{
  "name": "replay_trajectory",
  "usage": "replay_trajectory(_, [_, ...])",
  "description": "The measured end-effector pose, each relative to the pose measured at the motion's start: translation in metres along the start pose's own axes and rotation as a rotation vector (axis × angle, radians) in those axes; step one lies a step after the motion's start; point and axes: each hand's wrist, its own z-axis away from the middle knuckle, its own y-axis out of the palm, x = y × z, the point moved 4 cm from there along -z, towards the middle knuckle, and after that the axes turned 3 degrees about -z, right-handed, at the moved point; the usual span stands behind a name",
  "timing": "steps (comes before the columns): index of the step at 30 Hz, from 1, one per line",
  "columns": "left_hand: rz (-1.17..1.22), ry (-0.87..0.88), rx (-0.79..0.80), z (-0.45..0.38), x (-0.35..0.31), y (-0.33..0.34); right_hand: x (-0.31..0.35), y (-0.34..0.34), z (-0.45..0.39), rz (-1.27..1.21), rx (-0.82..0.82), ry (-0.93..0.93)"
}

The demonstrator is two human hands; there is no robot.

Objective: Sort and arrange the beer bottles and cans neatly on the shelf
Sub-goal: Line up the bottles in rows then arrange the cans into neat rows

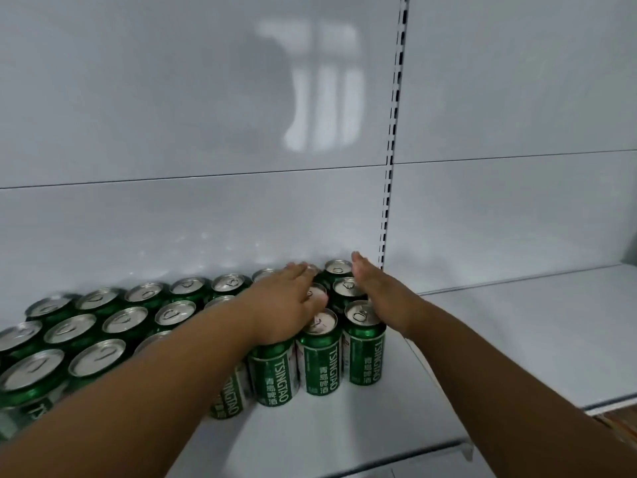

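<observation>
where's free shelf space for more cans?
Free: the shelf right of the right hand, out to its right edge, and the front strip before the front row of cans. Crowded: the whole left side, cans packed back to the rear panel, with the left hand flat on their tops.

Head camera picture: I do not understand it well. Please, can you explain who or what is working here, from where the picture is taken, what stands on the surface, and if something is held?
There is no machine here: a person works with two bare hands. The single picture comes from a camera worn on the person's head, looking forward and down. Green Tsingtao beer cans stand upright in rows on a white shop shelf, against its white back wall. The left hand lies flat, palm down, on the can tops. The right hand is open and stands on edge against the right side of the cans, as if pressing the group straight. Neither hand grips or lifts anything. No bottles are visible.
</observation>
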Motion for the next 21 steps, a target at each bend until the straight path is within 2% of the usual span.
replay_trajectory(3, [-0.089, -0.076, 0.072, 0.019, 0.039, 0.004, 0.022, 0.02, -0.018, 0.562, 0.132, -0.044])
replay_trajectory(8, [-0.093, -0.112, 0.094, 0.034, 0.064, 0.019, 0.024, 0.046, -0.032, 0.943, 0.202, -0.049])
replay_trajectory(13, [-0.1, -0.113, 0.044, 0.034, 0.064, 0.023, 0.024, 0.05, -0.031, 1.061, 0.217, -0.006])
replay_trajectory(18, [-0.027, -0.115, -0.062, 0.049, 0.065, 0.01, 0.035, 0.048, -0.024, 1.036, 0.226, 0.025])
replay_trajectory(21, [-0.051, -0.141, -0.107, 0.074, 0.082, 0.0, 0.05, 0.057, -0.012, 1.015, 0.194, -0.02])
